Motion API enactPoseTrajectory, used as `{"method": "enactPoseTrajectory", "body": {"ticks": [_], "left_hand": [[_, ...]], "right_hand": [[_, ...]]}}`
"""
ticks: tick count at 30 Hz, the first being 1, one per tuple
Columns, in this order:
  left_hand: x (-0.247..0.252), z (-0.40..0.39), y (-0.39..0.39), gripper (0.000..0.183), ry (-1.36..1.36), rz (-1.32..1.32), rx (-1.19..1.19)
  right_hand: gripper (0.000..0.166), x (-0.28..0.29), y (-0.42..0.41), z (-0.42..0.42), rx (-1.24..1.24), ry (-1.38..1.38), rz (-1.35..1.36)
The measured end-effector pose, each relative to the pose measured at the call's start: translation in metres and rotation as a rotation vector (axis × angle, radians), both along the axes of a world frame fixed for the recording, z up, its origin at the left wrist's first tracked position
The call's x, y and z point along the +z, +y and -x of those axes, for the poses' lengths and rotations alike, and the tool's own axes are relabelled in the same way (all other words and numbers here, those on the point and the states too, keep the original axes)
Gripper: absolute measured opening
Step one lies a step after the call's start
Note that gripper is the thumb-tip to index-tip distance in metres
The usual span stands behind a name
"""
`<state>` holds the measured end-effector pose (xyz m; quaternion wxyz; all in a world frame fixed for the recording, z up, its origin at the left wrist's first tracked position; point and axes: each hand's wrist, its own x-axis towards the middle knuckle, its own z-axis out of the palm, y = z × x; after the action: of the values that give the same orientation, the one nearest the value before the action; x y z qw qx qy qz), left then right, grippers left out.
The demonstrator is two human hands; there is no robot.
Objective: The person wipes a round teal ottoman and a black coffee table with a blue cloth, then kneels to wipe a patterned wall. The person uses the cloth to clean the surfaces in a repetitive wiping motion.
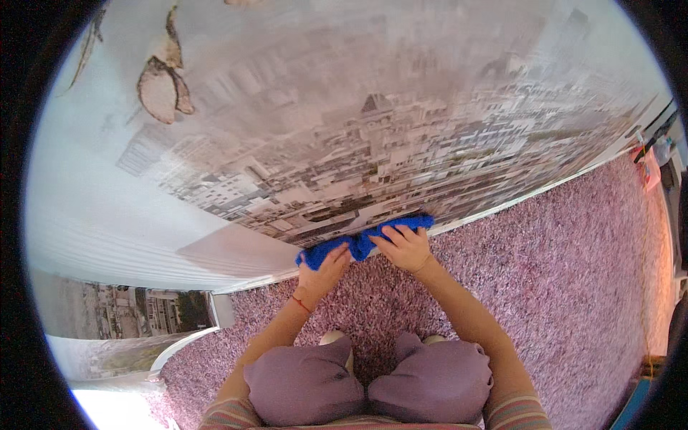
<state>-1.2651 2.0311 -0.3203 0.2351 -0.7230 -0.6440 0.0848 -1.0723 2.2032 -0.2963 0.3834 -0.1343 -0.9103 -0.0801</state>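
Note:
A blue cloth (359,246) lies bunched lengthwise against the lower edge of a wall printed with a city scene (371,156). On the left part of the cloth is my left hand (324,271), its fingers over the fabric and a thin red string round the wrist. My right hand (404,248) presses on the right part with its fingers spread over it. Below the cloth runs the white skirting (500,208), next to a shaggy pink-purple carpet (543,279).
My bent knees (306,376) are close below my hands. At the left, the wall turns a corner near a white edge (180,349). A pink object (650,171) and a thin yellow cord (644,279) are at the far right, with a blue item (633,406) lower down.

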Motion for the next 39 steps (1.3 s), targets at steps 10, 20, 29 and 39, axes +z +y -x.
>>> {"method": "enactPoseTrajectory", "body": {"ticks": [10, 20, 29, 39], "left_hand": [[-0.025, -0.049, -0.013, 0.057, -0.371, 0.289, 0.075], [-0.005, -0.103, 0.052, 0.055, -0.505, 0.235, -0.183], [0.008, -0.126, 0.093, 0.052, -0.728, 0.260, -0.244], [-0.002, -0.133, 0.061, 0.060, -0.439, 0.269, 0.064]], "right_hand": [[0.049, -0.075, -0.020, -0.059, 0.023, -0.524, 0.236], [0.044, -0.079, 0.025, -0.116, -0.225, -0.035, 0.539], [0.042, -0.059, 0.045, -0.118, -0.582, 0.240, 0.599], [0.044, -0.068, -0.002, -0.089, -0.115, -0.039, 0.643]]}}
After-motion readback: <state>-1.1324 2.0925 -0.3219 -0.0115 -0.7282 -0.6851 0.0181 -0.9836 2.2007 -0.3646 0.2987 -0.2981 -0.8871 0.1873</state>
